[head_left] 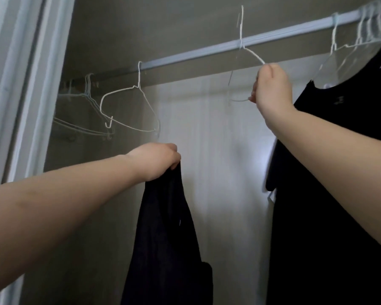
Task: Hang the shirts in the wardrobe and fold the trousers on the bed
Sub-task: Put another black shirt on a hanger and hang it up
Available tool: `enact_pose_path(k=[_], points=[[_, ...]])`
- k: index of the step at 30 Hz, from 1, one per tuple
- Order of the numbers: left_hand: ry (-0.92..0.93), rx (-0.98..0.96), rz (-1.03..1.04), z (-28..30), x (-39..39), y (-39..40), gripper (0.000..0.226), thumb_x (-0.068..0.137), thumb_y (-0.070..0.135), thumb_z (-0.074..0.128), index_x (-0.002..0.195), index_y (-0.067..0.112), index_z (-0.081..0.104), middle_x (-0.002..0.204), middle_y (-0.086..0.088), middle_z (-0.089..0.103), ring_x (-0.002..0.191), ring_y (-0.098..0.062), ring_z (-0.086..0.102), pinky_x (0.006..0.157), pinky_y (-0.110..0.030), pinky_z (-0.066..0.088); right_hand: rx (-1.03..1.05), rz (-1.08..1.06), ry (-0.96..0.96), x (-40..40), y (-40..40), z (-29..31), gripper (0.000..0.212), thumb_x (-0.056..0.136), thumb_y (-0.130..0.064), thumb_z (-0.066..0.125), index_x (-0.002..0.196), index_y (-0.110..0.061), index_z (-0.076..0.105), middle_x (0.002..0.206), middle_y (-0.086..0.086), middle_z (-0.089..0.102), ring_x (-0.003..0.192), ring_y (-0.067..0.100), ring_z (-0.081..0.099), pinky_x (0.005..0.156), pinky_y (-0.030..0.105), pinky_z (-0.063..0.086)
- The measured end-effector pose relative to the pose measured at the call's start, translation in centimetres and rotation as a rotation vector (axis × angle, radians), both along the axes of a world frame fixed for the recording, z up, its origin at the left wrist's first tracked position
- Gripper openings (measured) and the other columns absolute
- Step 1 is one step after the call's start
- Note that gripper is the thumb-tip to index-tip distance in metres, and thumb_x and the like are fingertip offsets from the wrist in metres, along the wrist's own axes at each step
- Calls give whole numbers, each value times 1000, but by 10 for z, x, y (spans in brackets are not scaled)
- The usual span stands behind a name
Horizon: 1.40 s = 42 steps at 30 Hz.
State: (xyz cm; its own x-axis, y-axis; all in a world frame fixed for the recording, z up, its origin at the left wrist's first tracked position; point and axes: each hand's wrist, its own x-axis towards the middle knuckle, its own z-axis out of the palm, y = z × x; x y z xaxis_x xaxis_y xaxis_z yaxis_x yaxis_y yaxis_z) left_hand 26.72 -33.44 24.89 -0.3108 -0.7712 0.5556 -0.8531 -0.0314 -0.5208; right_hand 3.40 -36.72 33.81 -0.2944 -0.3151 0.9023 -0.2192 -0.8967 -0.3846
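**Two hands at the wardrobe rail, one on a hanger, one on a dark garment**

Head view: the inside of a wardrobe is filling the picture, with a grey back wall, a pale panel lower down and a white door frame (20, 84) running up the left edge. A pale rail (185, 55) is slanting across the top from lower left to upper right. A bunch of empty wire hangers (86, 111) is hanging from the rail at its far left end, and just to their right a single white wire hanger (128, 106) is hanging on its own. More hangers are crowding the rail at the top right corner, and from one of them a black shirt (339, 172) is hanging down the right side of the picture.

The right hand (271, 86) is reaching up near the middle of the rail, its fingers clenched around a thin white hanger (253, 53); that hanger's hook is standing up in front of the rail, blurred, and whether it is resting on the rail cannot be told. The left hand (161, 160) is stretching out lower down, below the single hanger, with its fingers grasping the top edge of a dark garment (165, 238), which is hanging straight down from the grip to the bottom of the picture. The garment is hanging apart from the hanger in the right hand.
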Motion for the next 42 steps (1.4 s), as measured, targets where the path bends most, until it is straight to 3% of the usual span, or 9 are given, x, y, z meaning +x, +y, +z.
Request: enact_pose_path(k=[5,9,15,19,23,26,31,35,42], points=[[96,-53,73,10,-11,-8,35,89,2,43,115,19,60,116,-7,55,102,-31,59,86,-37,49,-31,29,105,-5,20,-22,19,84,-24,28,68,-19,36,73,10,44,71,22,42,76,52,49],[295,-90,118,24,-18,-11,44,88,-4,38,124,9,59,124,-13,61,112,-33,57,92,-35,46,21,181,92,-13,25,-56,15,73,-27,31,70,-17,40,55,-2,40,59,18,38,58,33,39],[464,-103,244,34,-5,-13,29,90,6,45,110,-6,63,114,-23,63,107,-37,58,86,-36,46,79,433,12,-20,31,-99,22,79,-29,38,58,-23,38,43,-12,35,48,13,36,45,19,35],[456,-70,320,17,17,-20,34,89,5,45,119,-2,60,123,-18,60,114,-35,56,96,-37,46,110,533,-64,-30,34,-127,47,96,-32,46,50,-24,41,42,-11,33,39,7,37,41,16,38],[501,-28,383,1,37,-27,45,90,5,38,133,8,52,137,-13,52,125,-33,50,103,-40,42,127,661,-134,-38,39,-147,47,97,-35,47,51,-25,42,43,-11,32,39,7,36,40,17,37],[521,-9,394,0,44,-29,38,87,5,41,121,6,59,129,-15,58,116,-34,56,98,-41,47,157,708,-156,-36,40,-158,48,99,-35,45,52,-25,40,42,-11,31,39,6,35,41,18,38],[455,78,523,-6,41,-30,33,92,5,44,120,-2,60,127,-16,60,116,-29,58,93,-30,46,148,632,-125,-32,38,-174,51,98,-34,45,48,-26,43,43,-12,31,41,5,37,42,18,39],[495,110,622,-15,61,-31,35,93,5,42,123,-2,57,133,-16,55,122,-30,54,102,-35,44,118,583,-125,-40,38,-179,45,92,-40,46,50,-26,42,44,-10,32,42,6,37,43,19,41],[638,-30,386,-23,72,-40,28,89,7,48,109,-2,65,117,-19,64,111,-33,59,90,-34,47,207,681,-165,-46,39,-186,50,99,-31,43,49,-25,40,45,-8,27,40,8,33,38,19,36]])
